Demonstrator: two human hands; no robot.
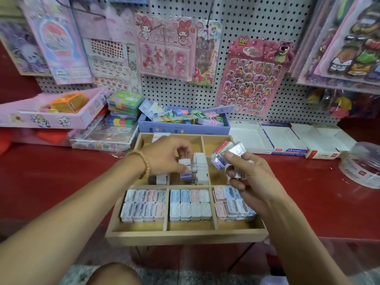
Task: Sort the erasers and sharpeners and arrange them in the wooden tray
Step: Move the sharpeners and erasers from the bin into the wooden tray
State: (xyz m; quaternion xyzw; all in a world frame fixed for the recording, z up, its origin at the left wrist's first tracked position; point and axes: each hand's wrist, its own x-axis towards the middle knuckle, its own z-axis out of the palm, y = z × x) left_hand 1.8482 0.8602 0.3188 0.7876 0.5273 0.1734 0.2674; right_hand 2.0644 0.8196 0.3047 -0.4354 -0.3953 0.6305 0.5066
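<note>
Your red desk [61,171] carries the wooden tray [185,236], which sits right in front of you below the pegboard. Its three near compartments are already packed with rows of pastel sharpeners [190,204], standing close together. In the middle far compartment, white wrapped erasers [201,167] stand stacked against the divider. Your left hand [164,156] has its fingers curled down over that stack, pinching one eraser [184,162] at its top. Your right hand [248,171] hovers over the far right compartment, clutching a bundle of wrapped erasers [230,155] between thumb and fingers. These blocks look light and firm, but their glossy film is probably slippery, so I would take each one across its short sides, squarely. Set it flush against its neighbours, since the stack looks easy to topple.
</note>
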